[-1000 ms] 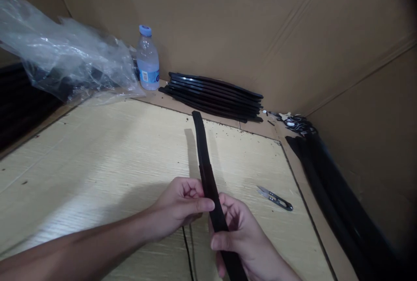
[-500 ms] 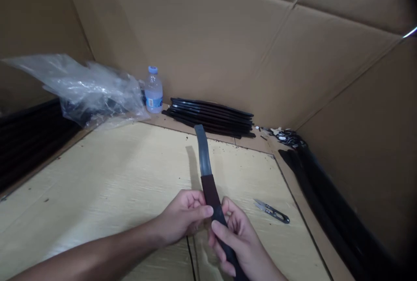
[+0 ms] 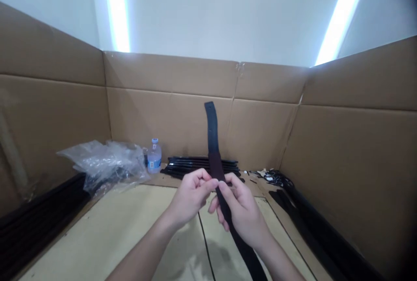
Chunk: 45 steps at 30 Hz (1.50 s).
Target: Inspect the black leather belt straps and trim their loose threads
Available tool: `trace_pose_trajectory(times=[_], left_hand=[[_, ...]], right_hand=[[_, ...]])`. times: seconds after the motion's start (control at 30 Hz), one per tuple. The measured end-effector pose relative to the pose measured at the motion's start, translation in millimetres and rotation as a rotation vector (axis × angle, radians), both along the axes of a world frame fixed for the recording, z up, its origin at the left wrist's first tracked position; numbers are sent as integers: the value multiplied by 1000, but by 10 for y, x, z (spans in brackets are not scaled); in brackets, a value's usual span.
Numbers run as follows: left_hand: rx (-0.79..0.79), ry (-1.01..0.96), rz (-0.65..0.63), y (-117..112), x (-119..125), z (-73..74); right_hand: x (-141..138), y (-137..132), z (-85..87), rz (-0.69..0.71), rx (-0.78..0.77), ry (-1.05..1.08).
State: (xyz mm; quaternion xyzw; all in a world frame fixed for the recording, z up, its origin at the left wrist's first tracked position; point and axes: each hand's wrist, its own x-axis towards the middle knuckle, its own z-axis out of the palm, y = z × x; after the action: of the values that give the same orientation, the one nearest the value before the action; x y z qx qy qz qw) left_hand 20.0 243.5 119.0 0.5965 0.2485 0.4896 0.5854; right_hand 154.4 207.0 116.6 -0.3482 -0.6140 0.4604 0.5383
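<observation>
A long black strap rises between my hands, its smooth, slightly curved tip pointing up and away with a small hole near the end. Below the tip its surface turns dull dark brown, then black down to the bottom edge. My left hand pinches the strap's left edge between thumb and fingers. On the other side my right hand grips it, thumb in front and fingers curled behind. Both thumb tips nearly meet on the strap. A thin dark line, perhaps a cord or a table seam, runs down beneath my hands.
Cardboard walls enclose the pale table. Along the back stand a plastic bottle and a stack of black strips. Clear plastic bags lie over dark strips at left; more black strips lie right, near scraps.
The view has tilted up, bringing the wall tops and lights into sight. Both hands have lifted the strap higher, still gripping it. The thread snips on the table are out of sight now.
</observation>
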Motion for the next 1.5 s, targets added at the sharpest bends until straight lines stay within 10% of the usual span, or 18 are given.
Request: trace_pose_trajectory(times=[0.2, 0.4, 0.7, 0.93, 1.5], left_hand=[[50, -197, 67, 85, 17, 316], [70, -259, 147, 241, 175, 368], [237, -324, 230, 488, 418, 377], [507, -340, 273, 531, 506, 322], [142, -110, 130, 797, 90, 94]], right_hand=[[-137, 293, 395, 130, 120, 68], [-216, 556, 361, 48, 227, 136], [-88, 655, 412, -430, 533, -100], [-85, 761, 365, -351, 621, 84], [-7, 902, 165, -145, 281, -140]])
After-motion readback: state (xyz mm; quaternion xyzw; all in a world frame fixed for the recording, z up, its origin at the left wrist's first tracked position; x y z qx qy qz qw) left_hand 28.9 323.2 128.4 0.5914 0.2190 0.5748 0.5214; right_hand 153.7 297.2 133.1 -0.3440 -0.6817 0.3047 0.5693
